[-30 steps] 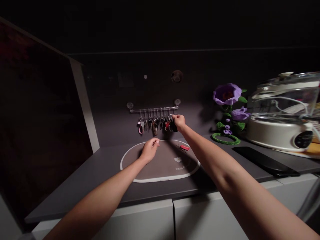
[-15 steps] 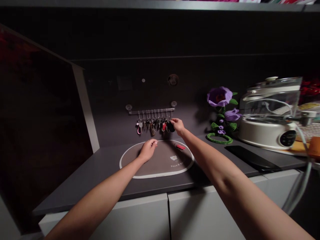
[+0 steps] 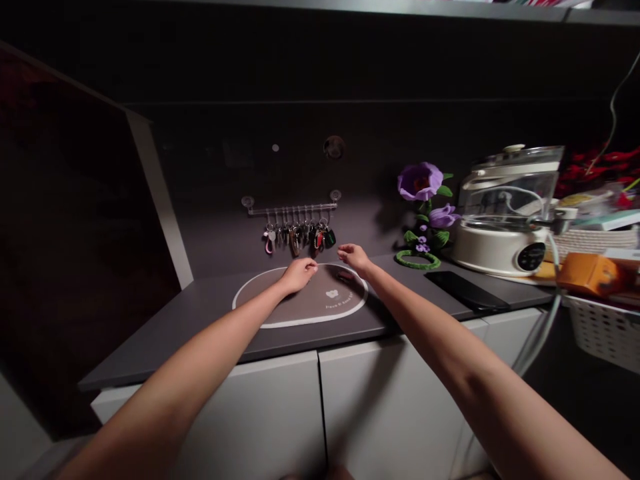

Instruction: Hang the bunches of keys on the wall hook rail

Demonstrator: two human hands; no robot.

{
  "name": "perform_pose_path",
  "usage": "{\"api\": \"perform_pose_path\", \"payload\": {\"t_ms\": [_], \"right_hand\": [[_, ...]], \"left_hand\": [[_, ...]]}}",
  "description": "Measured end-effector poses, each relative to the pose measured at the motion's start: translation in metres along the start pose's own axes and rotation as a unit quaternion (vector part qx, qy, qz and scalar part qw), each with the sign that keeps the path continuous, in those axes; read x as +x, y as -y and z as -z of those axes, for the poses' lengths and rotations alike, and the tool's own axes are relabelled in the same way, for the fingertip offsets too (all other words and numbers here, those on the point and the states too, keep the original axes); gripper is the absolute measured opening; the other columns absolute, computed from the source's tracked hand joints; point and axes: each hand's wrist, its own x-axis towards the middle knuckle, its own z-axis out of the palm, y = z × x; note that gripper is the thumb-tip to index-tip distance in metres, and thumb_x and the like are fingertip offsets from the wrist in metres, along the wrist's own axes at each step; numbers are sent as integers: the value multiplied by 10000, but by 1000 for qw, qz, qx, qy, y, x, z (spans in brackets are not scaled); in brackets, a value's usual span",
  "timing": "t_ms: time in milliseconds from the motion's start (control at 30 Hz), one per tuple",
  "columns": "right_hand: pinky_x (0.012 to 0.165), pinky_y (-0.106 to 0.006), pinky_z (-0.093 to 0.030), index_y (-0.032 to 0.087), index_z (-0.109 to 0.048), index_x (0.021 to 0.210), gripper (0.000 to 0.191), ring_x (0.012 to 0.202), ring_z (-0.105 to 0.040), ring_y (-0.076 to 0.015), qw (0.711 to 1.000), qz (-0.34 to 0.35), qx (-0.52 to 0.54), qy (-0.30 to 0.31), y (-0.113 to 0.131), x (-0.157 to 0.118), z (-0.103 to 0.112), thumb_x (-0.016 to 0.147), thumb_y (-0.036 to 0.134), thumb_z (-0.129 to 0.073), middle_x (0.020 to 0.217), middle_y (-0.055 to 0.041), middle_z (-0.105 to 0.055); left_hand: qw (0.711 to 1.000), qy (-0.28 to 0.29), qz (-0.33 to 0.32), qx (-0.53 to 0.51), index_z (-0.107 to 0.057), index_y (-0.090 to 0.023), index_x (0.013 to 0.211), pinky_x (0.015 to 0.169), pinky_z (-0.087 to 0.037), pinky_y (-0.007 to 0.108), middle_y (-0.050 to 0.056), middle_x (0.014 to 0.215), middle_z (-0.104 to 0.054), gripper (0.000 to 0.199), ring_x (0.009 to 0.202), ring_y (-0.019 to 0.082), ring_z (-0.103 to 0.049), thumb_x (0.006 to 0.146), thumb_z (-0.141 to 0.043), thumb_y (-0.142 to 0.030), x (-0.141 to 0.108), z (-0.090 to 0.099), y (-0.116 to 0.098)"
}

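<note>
My right hand (image 3: 353,257) is above the back right of the oval mat (image 3: 270,313), thumb and fingers slightly apart with nothing visible between them. Just left of it, several bunches of keys (image 3: 296,241) hang from a clear hook rail (image 3: 295,209) on the wall. The rightmost bunch has a dark fob (image 3: 329,237) and hangs free of my fingers. My left hand (image 3: 299,275) is over the mat, fingers curled together; whatever is inside them is hidden. A small reddish item (image 3: 345,275) lies on the mat in shadow below my right hand.
A purple artificial flower (image 3: 421,183) with a green ring base stands right of the mat. Beyond it are a black flat slab (image 3: 465,291), a white appliance with a clear top (image 3: 503,243) and a white basket (image 3: 605,333). A shelf edge (image 3: 320,9) runs overhead.
My right hand has let go of the dark fob on the rightmost bunch and drawn back toward the mat. My left hand stays curled over the mat. The view has swung slightly right.
</note>
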Motion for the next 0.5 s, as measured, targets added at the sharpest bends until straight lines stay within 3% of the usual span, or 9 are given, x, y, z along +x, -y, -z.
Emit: {"api": "perform_pose_path", "payload": {"t_ms": [200, 367, 500], "right_hand": [[588, -246, -439, 161, -568, 655, 21, 548, -499, -93, 996, -17, -81, 25, -13, -26, 4, 659, 170, -586, 613, 13, -576], [608, -236, -381, 174, -609, 599, 50, 570, -506, -114, 960, 53, -274, 26, -13, -32, 9, 643, 193, -622, 584, -2, -607], [609, -225, -365, 169, -655, 668, 89, 635, -542, -132, 927, 57, -366, 53, -8, -32, 9, 687, 250, -623, 685, -40, -654]], "left_hand": [[988, -57, 124, -66, -608, -131, 745, 511, -382, 222, -4, 583, -558, 115, 488, 98, -473, 699, -504, -115, 9, -33, -2], [979, -87, 138, -117, -591, -130, 740, 565, -403, 223, -6, 599, -563, 86, 501, 85, -484, 706, -516, -106, 9, -49, 6], [975, -84, 145, -146, -579, -129, 736, 593, -401, 213, -14, 598, -553, 63, 523, 78, -489, 709, -529, -101, 6, -51, 10]]}}
